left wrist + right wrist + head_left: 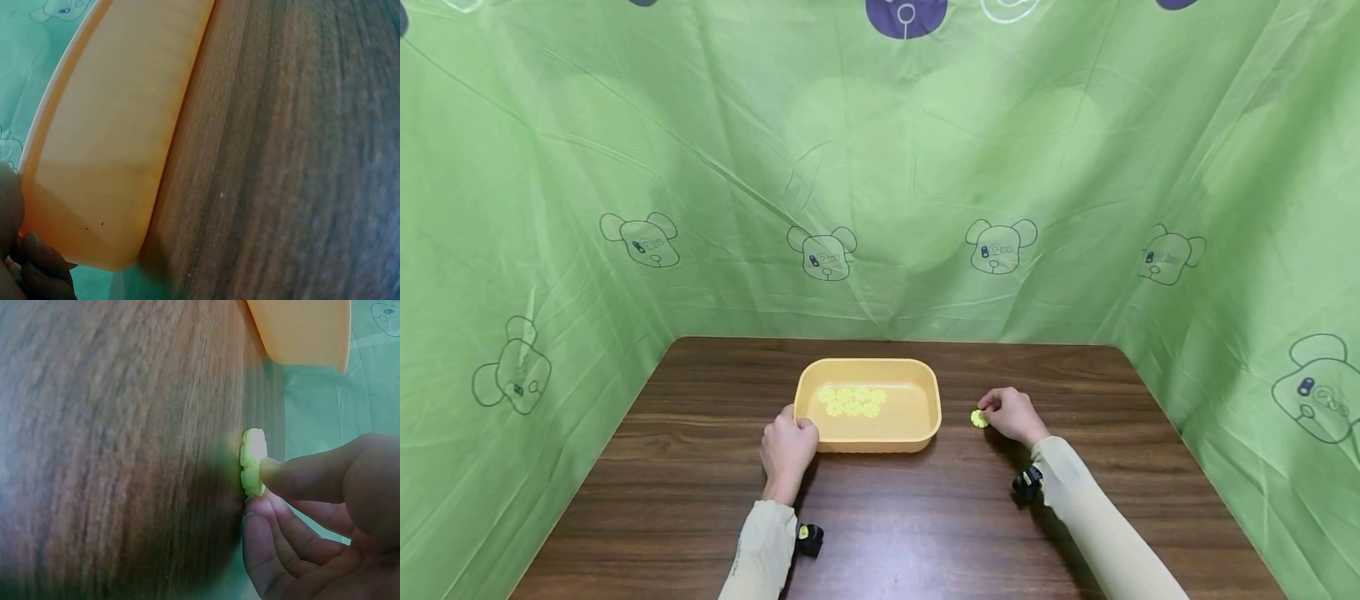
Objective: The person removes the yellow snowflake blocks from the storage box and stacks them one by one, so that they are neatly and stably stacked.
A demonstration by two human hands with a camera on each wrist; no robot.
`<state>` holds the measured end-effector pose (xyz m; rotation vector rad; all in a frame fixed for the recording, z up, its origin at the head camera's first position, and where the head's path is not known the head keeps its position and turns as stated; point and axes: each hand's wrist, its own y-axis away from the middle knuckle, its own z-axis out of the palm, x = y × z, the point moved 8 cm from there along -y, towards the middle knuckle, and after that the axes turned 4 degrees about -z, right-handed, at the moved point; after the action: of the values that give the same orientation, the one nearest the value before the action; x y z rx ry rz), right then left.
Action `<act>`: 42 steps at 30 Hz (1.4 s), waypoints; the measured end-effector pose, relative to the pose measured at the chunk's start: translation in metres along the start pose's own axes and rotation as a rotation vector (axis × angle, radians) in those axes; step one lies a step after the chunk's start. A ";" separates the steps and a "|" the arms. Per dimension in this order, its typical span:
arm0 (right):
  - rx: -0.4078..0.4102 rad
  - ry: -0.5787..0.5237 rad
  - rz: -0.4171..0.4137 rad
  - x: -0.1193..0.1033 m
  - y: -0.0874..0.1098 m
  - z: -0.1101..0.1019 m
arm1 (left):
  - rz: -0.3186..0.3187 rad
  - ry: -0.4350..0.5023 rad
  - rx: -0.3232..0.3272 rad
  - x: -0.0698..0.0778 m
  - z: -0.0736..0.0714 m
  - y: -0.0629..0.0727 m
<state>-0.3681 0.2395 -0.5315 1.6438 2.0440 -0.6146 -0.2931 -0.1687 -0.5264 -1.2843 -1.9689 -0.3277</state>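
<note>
A shallow yellow-orange plastic bin [880, 447] sits on the table, with several flat, flower-shaped yellow pieces [854, 403] inside, bunched to the left of its middle. My left hand [787, 448] grips the bin's near left corner, thumb over the rim; the left wrist view shows its fingers [44, 269] against the bin's outer wall [119, 144]. To the right of the bin, my right hand [1015, 417] pinches one more yellow flower-shaped piece [977, 419] at the table surface. In the right wrist view the thumb lies on that piece [253, 462], fingertips at its lower edge.
The dark wood-grain table [880, 517] extends around the bin on every side. Green sheets [910, 167] printed with bear heads hang along its back and both sides. A black wrist camera [1027, 483] is strapped at each sleeve.
</note>
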 end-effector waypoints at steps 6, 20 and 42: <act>-0.010 0.010 0.002 -0.003 0.001 0.001 | -0.006 -0.003 -0.006 -0.002 0.000 0.000; 0.000 0.040 -0.010 -0.005 -0.002 0.000 | 0.000 -0.001 -0.009 0.000 -0.001 0.000; 0.057 0.034 0.026 -0.013 0.000 -0.002 | -0.009 -0.004 -0.016 -0.002 0.000 -0.002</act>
<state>-0.3656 0.2303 -0.5221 1.7220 2.0432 -0.6462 -0.2944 -0.1706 -0.5275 -1.2875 -1.9799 -0.3461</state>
